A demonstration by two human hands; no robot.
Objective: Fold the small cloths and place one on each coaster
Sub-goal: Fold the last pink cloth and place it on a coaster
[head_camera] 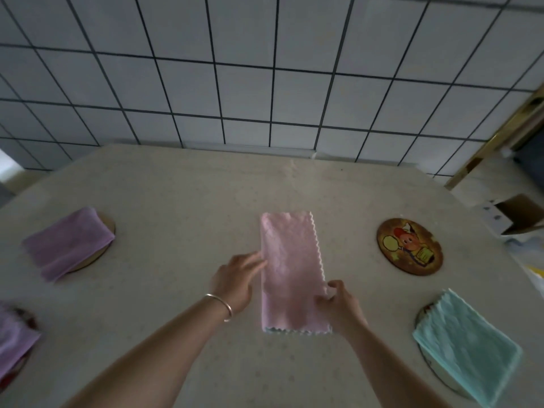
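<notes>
1. Both bare forearms reach up from 6 o'clock toward a pink fleecy cloth with scalloped edges [290,272], folded once into a long strip lying flat at the centre of the table.
2. The right hand [341,304] pinches the strip's right edge near its lower corner, fingers curled on the fabric, probably ready to lift that end for a second fold.
3. The left hand [238,278], a thin silver bangle [220,304] on its wrist, rests straight fingers against the left edge, apparently to hold the strip still.
4. At 3 o'clock a round brown cartoon-printed coaster [409,246] lies bare, most likely this cloth's destination.
5. Folded cloths already cover 3 other coasters: a lilac cloth [67,242] at 9 o'clock, another lilac cloth [14,340] at 8 o'clock, a mint-green cloth [468,348] at 4 o'clock.
6. Everything sits on a pale speckled tabletop [176,195] against a white tiled wall with dark grout [235,69]; an open cardboard box [512,213] stands at 2 o'clock.
</notes>
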